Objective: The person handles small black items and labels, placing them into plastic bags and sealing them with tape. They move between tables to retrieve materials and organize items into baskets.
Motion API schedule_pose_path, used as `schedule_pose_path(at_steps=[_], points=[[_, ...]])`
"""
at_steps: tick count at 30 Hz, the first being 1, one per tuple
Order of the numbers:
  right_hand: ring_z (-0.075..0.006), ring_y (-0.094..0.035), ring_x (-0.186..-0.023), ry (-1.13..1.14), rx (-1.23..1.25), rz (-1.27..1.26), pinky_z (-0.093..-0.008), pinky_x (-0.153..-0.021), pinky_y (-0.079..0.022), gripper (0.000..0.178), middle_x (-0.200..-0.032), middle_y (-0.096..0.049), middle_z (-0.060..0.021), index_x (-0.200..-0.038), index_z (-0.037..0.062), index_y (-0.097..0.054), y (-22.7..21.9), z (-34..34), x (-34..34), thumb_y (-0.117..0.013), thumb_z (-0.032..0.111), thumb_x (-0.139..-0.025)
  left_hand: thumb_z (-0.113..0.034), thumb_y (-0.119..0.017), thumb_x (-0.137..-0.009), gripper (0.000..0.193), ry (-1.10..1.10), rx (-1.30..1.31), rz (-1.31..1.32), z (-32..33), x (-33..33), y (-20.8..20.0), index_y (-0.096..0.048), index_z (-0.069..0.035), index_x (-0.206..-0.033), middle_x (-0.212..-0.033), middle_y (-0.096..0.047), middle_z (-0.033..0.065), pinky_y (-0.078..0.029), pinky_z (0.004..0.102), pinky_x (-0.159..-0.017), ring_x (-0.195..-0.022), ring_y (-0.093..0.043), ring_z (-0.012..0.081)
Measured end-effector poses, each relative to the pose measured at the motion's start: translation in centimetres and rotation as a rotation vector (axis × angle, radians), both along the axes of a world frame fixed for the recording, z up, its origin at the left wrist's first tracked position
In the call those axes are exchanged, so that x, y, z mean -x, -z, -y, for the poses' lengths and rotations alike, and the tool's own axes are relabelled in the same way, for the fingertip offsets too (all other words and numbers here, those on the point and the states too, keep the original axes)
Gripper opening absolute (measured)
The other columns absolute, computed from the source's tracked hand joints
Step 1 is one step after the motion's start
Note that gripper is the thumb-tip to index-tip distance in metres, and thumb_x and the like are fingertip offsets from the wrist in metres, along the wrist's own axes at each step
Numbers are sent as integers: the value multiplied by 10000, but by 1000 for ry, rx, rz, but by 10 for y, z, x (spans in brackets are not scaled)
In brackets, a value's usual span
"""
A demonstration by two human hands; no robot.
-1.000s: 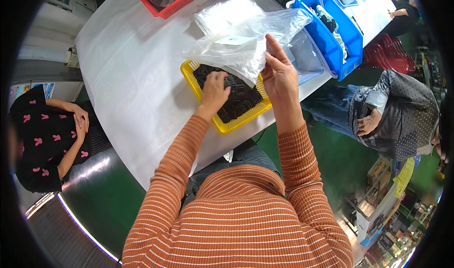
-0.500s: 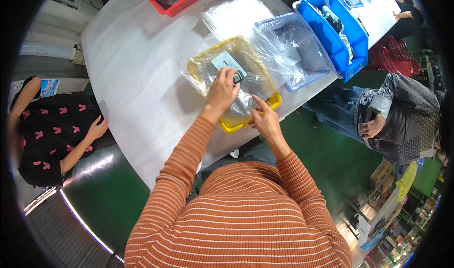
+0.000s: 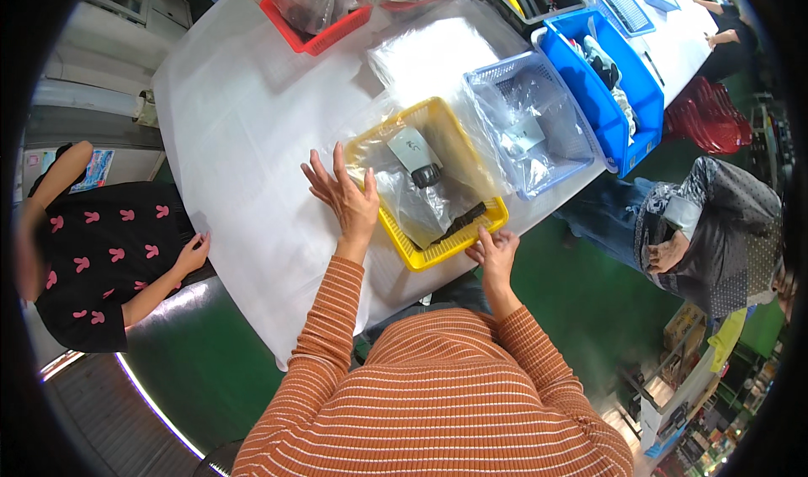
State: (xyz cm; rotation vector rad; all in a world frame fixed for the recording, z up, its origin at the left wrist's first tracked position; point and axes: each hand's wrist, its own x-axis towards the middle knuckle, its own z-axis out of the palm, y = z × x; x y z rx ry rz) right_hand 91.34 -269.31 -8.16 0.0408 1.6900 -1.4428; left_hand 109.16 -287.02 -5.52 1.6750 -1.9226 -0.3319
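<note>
A yellow plastic basket (image 3: 434,259) stands near the table's front edge, lined with a clear plastic bag (image 3: 410,201). Inside it lie a pale paper slip (image 3: 411,149) with handwriting and a small black rounded object (image 3: 427,175) at the slip's lower end. Something dark lies along the basket's near right side, partly under the plastic. My left hand (image 3: 347,199) is open beside the basket's left rim, fingers spread and holding nothing. At the near right corner, my right hand (image 3: 497,256) has its fingers bent on the basket's rim.
A pale blue basket (image 3: 581,159) with clear plastic and a paper slip stands to the right, beside a blue bin (image 3: 624,153) of cloth items. Clear bags (image 3: 438,52) are stacked behind. A red basket (image 3: 316,41) stands farther back. People stand at left (image 3: 109,254) and right (image 3: 715,220).
My left hand has moved off the slip to the left and spread its fingers. My right hand has come down to the rim. The plastic over the basket has been spread apart, baring the black object.
</note>
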Motion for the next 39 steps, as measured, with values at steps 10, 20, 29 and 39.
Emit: schedule_pose_path(at_steps=[10, 20, 29, 39], points=[[-252, -653, -830, -272, 4, -122, -348, -574, -601, 481, -1099, -520, -141, -1306, 119, -228, 15, 53, 9, -469, 63, -893, -47, -633, -773, 774, -32, 19, -326, 46, 17, 46, -173, -14, -1395, -1392, -242, 269, -210, 461, -1096, -1324, -214, 409], [-247, -645, -848, -308, -7, -36, -355, -607, -600, 520, -1146, -499, -128, -1317, 158, -209, -1, 67, 11, -524, 119, -905, -10, -616, -754, 797, -44, 9, -345, 55, 14, 43, -148, -4, -1399, -1402, -204, 279, -191, 469, -1104, -1332, -197, 410], [-250, -598, -769, -595, -105, -1238, -351, -613, -498, 431, -901, -556, -115, -1177, 59, -473, -67, 71, 16, -651, 76, -785, -219, -661, -804, 852, -223, -113, -264, 86, 5, 12, -106, -62, -1431, -1445, -215, 231, -180, 633, -1030, -1353, -216, 383], [-240, -492, -915, -1104, 147, -1638, -373, -762, -391, 152, -872, -526, -67, -924, 89, -598, -8, 191, 1, -561, 99, -777, -192, -703, -777, 309, 112, -84, -177, 106, -16, -1, -557, -38, -1001, -1023, -635, 111, -482, 393, -797, -901, -621, 275]])
